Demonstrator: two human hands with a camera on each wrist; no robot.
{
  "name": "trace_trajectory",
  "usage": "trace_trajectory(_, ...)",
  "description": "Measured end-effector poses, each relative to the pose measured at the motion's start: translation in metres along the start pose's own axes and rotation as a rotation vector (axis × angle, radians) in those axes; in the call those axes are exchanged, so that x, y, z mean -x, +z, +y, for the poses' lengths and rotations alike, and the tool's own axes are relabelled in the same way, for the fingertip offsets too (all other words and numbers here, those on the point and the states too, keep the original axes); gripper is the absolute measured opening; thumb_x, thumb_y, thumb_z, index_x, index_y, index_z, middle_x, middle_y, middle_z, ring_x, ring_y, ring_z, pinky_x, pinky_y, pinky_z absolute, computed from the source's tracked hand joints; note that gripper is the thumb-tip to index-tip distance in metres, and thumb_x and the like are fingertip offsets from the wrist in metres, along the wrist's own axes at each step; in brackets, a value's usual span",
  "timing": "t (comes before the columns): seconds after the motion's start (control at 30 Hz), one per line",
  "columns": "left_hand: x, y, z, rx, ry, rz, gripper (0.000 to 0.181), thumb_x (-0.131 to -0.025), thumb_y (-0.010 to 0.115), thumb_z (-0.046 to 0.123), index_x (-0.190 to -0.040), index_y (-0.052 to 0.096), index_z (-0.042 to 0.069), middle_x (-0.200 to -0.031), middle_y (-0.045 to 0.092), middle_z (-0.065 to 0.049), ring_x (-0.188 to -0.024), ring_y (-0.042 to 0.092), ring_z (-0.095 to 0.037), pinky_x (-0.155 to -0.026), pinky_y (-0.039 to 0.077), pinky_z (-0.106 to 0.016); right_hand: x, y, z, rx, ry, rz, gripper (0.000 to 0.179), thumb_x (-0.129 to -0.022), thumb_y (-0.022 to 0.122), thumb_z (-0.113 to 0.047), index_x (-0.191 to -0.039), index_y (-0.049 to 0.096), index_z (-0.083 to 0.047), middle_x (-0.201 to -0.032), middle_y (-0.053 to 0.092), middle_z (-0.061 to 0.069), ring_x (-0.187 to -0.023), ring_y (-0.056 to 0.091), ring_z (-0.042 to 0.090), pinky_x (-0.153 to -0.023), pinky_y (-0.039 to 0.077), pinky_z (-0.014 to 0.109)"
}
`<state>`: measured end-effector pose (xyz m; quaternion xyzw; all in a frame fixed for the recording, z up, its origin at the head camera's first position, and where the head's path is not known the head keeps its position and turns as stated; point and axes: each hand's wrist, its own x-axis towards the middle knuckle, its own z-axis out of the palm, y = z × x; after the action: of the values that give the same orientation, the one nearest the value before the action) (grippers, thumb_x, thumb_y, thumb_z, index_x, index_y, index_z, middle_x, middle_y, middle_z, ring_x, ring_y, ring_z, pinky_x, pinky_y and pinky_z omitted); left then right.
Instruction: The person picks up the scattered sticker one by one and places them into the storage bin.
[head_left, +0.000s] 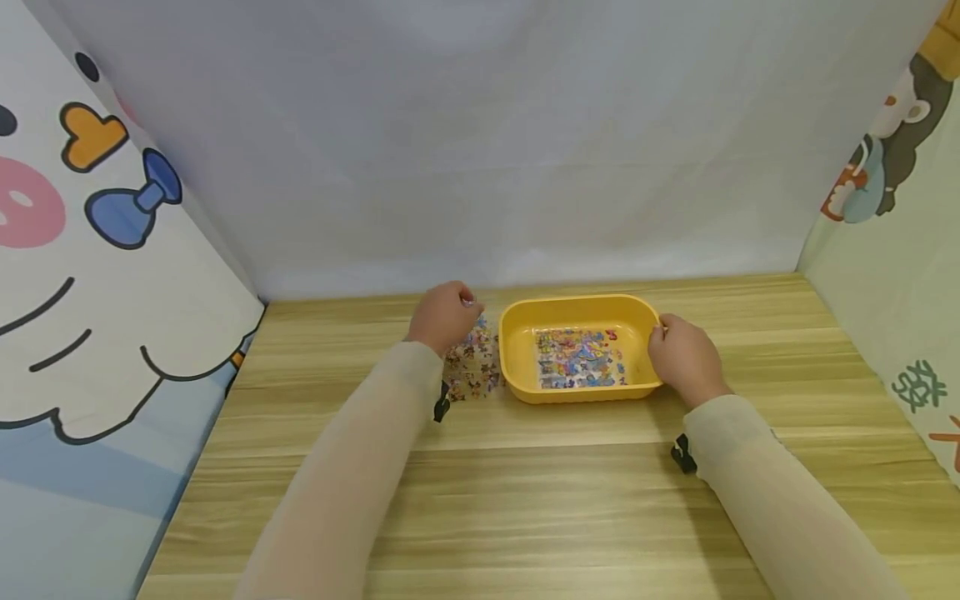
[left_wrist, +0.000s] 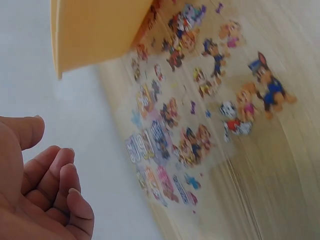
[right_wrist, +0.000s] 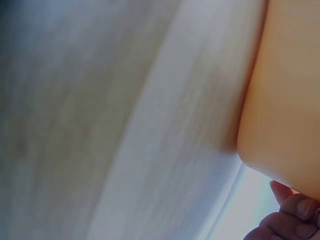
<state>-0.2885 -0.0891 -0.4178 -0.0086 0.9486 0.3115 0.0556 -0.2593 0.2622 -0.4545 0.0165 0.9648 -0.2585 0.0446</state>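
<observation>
My right hand grips the right end of a yellow plastic basin, thumb over the rim. In the right wrist view its curled fingers sit at the basin's edge. Inside the basin lies a sheet of small colourful stickers. Left of it, a clear sheet of cartoon dog stickers lies flat on the table, partly covered by my left hand. The left wrist view shows this hand with loosely bent fingers and the thumb apart, holding nothing, above the sheet's far edge.
The wood-grain table ends at the back against a pale cloth wall. Printed cloth panels with cartoon figures stand along the left and right sides.
</observation>
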Motion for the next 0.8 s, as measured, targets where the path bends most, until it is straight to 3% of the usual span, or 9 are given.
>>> trace_trajectory(0.27,0.0,-0.008,-0.022,0.009,-0.037,0.008,0.041,-0.104,0.062,0.036,-0.129,0.062,0.003,-0.114,0.067,-0.011,-0.099,0.064,-0.028,-0.091,0.053,-0.048,0.0,0.0,0.0,0.003,-0.002,0.001,0.053,-0.109,0.029,-0.022,-0.146,0.044,0.014,-0.141,0.052,0.036,-0.124,0.054,0.051,-0.106,0.041,0.064)
trace_trajectory(0.53,0.004,-0.01,-0.04,-0.01,-0.046,0.018,0.043,-0.105,0.059,0.034,-0.132,0.06,0.001,-0.126,0.066,-0.016,-0.106,0.063,-0.032,-0.096,0.05,-0.051,-0.001,0.0,0.001,0.002,-0.007,0.006,0.053,-0.108,0.03,-0.021,-0.145,0.044,0.014,-0.14,0.053,0.036,-0.122,0.056,0.05,-0.105,0.041,0.064)
trace_trajectory(0.7,0.004,-0.005,-0.049,-0.032,-0.118,0.019,0.055,-0.104,0.061,0.036,-0.143,0.053,-0.001,-0.139,0.059,-0.02,-0.121,0.059,-0.039,-0.104,0.046,-0.054,-0.001,0.0,0.0,-0.004,-0.005,0.005,0.053,-0.108,0.03,-0.021,-0.146,0.044,0.014,-0.14,0.052,0.035,-0.123,0.055,0.05,-0.105,0.041,0.064)
trace_trajectory(0.8,0.006,-0.001,-0.051,-0.047,-0.182,0.034,0.06,-0.101,0.065,0.038,-0.143,0.052,-0.003,-0.14,0.058,-0.021,-0.121,0.059,-0.04,-0.102,0.048,-0.055,0.0,-0.001,0.0,-0.006,-0.001,-0.002,0.053,-0.109,0.031,-0.021,-0.146,0.044,0.014,-0.141,0.052,0.036,-0.124,0.055,0.05,-0.105,0.041,0.064)
